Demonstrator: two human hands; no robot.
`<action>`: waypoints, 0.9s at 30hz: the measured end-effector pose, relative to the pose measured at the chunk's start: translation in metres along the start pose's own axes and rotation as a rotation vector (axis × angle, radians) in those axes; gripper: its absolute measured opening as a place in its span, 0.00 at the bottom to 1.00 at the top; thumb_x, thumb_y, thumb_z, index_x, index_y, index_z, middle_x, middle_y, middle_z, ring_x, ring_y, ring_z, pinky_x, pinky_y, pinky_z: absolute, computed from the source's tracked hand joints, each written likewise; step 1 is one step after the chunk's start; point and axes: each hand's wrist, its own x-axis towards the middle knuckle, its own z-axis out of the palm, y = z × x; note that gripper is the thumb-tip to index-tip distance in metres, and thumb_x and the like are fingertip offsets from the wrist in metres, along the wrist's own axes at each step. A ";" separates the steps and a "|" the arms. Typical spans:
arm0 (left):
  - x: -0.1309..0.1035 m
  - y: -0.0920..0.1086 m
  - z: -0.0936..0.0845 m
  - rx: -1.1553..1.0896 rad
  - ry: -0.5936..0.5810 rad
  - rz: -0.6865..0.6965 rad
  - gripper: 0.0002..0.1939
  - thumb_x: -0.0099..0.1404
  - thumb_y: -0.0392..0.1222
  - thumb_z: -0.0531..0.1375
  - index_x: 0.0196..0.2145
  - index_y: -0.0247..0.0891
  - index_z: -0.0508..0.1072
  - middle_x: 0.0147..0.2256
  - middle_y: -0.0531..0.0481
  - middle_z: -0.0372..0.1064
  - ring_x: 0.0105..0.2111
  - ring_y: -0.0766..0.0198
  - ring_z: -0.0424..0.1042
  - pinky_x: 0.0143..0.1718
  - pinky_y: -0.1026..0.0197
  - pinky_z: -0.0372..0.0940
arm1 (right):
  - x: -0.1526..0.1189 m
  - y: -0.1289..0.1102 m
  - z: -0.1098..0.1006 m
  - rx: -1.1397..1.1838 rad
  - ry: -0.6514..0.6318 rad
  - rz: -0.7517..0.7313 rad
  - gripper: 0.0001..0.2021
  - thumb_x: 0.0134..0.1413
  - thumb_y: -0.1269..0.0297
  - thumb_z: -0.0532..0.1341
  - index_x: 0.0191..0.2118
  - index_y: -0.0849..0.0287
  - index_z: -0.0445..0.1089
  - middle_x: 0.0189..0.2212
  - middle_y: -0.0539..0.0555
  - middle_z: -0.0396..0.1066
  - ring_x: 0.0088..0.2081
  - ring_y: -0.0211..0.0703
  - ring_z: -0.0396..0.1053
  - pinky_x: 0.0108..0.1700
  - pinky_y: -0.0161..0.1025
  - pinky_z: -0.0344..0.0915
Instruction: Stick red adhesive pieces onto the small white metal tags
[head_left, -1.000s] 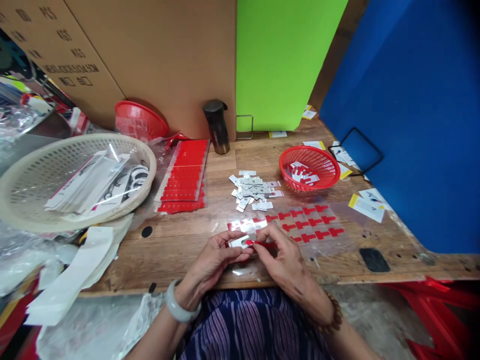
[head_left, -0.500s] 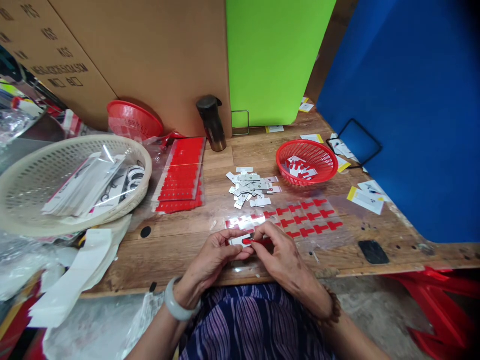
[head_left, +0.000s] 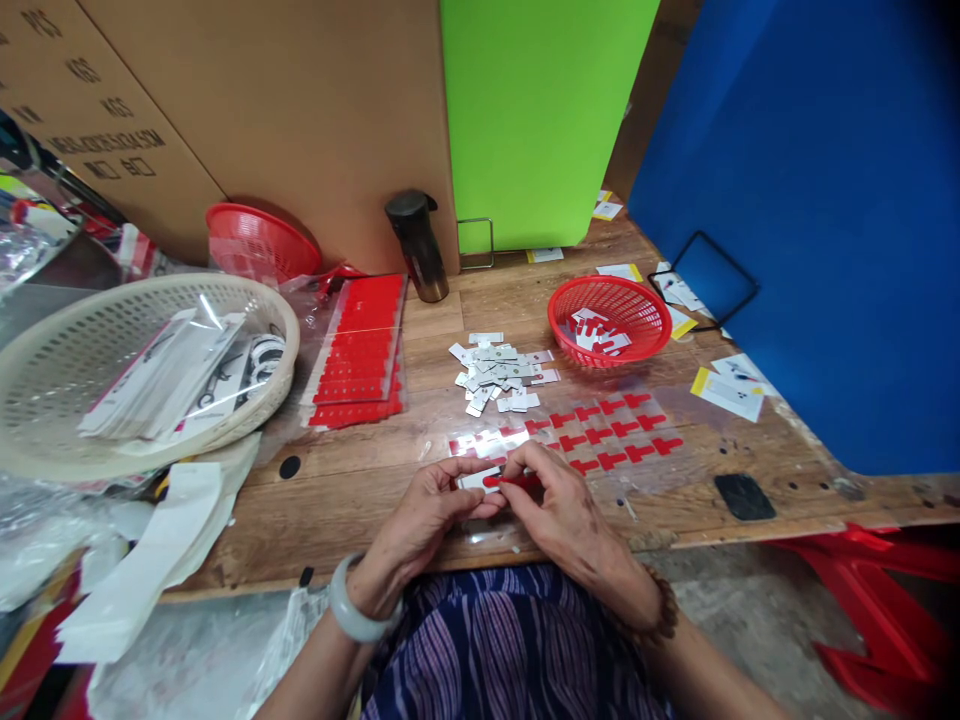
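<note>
Between the thumb and fingers of my left hand (head_left: 429,508) is a small white card (head_left: 472,483), held just above the table's front edge. My right hand (head_left: 562,508) pinches a red T-shaped sticker (head_left: 492,481) against the right end of that card; the fingertips partly hide it. Right behind both hands lies a clear sheet of red stickers (head_left: 600,459) in rows. Beyond it is a loose pile of small white cards (head_left: 495,372). A red basket (head_left: 651,348) to the right of the pile contains white cards with red pieces on them.
Red sticker sheets (head_left: 360,345) are stacked left of the pile, beside a cream basket (head_left: 289,385) of bagged printed cards. A dark bottle (head_left: 421,250) stands by the cardboard (head_left: 337,120). Green (head_left: 540,120) and blue (head_left: 810,250) panels bound the back and right.
My view has shifted slightly, so the surroundings sit a little further left. Both hands keep nearly the same pose, with the card and red sticker still between them.
</note>
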 end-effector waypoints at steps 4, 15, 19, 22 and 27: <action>-0.001 0.001 0.000 0.004 -0.007 0.002 0.20 0.46 0.30 0.69 0.39 0.30 0.73 0.26 0.46 0.76 0.26 0.65 0.76 0.33 0.68 0.69 | 0.001 0.000 0.001 0.002 0.003 -0.002 0.07 0.50 0.76 0.55 0.29 0.56 0.60 0.28 0.48 0.65 0.33 0.40 0.63 0.39 0.39 0.58; -0.001 0.001 0.001 0.016 -0.016 0.006 0.22 0.45 0.31 0.69 0.39 0.29 0.73 0.27 0.44 0.77 0.26 0.65 0.76 0.34 0.68 0.70 | 0.001 0.001 0.001 0.021 -0.012 0.014 0.07 0.50 0.77 0.55 0.30 0.56 0.61 0.29 0.48 0.65 0.33 0.40 0.62 0.39 0.38 0.57; -0.002 0.003 0.001 0.020 -0.013 0.006 0.21 0.45 0.30 0.69 0.39 0.29 0.73 0.28 0.44 0.77 0.26 0.65 0.77 0.34 0.68 0.69 | 0.001 0.001 0.001 0.028 -0.014 0.021 0.08 0.50 0.77 0.56 0.30 0.57 0.60 0.29 0.48 0.65 0.34 0.40 0.62 0.40 0.38 0.57; -0.001 0.003 0.001 0.023 -0.010 0.007 0.22 0.45 0.31 0.70 0.40 0.29 0.72 0.28 0.43 0.77 0.27 0.65 0.76 0.34 0.68 0.69 | 0.001 0.001 0.001 0.035 -0.021 0.027 0.08 0.50 0.77 0.56 0.30 0.57 0.61 0.29 0.48 0.65 0.34 0.40 0.62 0.40 0.38 0.57; -0.001 0.001 0.000 0.043 -0.006 0.010 0.23 0.47 0.34 0.70 0.41 0.28 0.71 0.29 0.42 0.77 0.28 0.65 0.76 0.34 0.68 0.69 | 0.002 0.000 0.001 0.028 -0.035 0.048 0.08 0.49 0.78 0.56 0.30 0.57 0.61 0.28 0.47 0.64 0.33 0.39 0.62 0.40 0.37 0.56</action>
